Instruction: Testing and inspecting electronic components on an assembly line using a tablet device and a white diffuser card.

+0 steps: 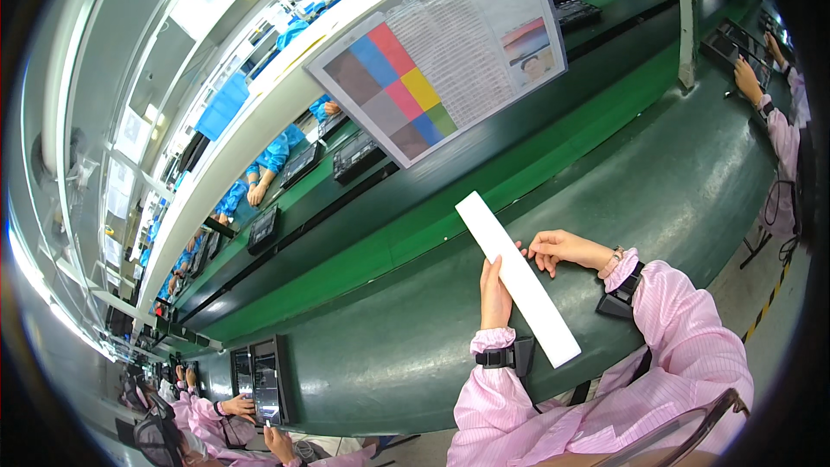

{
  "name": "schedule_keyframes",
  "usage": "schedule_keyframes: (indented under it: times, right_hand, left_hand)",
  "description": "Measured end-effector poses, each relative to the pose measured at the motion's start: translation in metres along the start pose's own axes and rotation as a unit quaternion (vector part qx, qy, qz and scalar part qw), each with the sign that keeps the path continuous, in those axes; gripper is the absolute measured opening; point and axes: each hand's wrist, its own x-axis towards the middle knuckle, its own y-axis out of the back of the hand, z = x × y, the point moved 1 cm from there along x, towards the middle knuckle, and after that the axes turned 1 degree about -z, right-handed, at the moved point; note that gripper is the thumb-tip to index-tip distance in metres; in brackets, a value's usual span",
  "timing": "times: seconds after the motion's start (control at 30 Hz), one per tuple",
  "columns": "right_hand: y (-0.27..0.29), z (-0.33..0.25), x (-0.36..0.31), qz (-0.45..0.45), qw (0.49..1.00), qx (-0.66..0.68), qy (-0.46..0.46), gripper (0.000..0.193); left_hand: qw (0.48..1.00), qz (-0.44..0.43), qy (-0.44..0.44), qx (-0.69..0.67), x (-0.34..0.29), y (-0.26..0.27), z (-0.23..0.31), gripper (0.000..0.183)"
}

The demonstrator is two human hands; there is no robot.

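Note:
A long, flat white strip [519, 281] slants over the green worktable in front of me, its lower end close to my body. My left hand [495, 296] holds it about midway, with the thumb on its near left edge and fingertips showing past its right edge. Just right of the strip is my right hand [566, 248], its fingers curled together near those fingertips. Whether anything small sits in that pinch cannot be made out. Both arms wear pink striped sleeves, with a black strapped device at each wrist.
A green worktable [372, 363] curves around me, with a dark conveyor line behind it carrying black panel units [357, 156]. A printed sheet with colour blocks [441, 52] hangs above. Co-workers handle black frames at the left [259, 380] and far right [735, 47].

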Motion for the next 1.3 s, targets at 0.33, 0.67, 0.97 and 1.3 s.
schedule_keyframes:
  times: [0.33, 0.67, 0.97, 1.3]
  right_hand:
    - [0.0021, 0.0038, 0.0034, -0.008, 1.000, 0.001, 0.004, 0.028]
    - [0.0028, 0.0046, 0.0031, -0.007, 1.000, -0.004, 0.010, 0.027]
    - [0.0020, 0.0050, 0.0040, -0.011, 1.000, 0.006, 0.010, 0.028]
    - [0.0027, 0.0052, 0.0047, -0.012, 1.000, 0.009, 0.013, 0.028]
  left_hand:
    - [1.000, 0.003, -0.002, 0.000, 0.0002, -0.0007, 0.0002, 0.042]
    - [1.000, -0.003, -0.006, 0.003, 0.0011, 0.0014, -0.0022, 0.041]
    - [1.000, -0.001, -0.004, 0.002, -0.0006, -0.0003, -0.0003, 0.040]
    - [1.000, -0.003, -0.004, 0.005, 0.0005, 0.0006, -0.0003, 0.041]
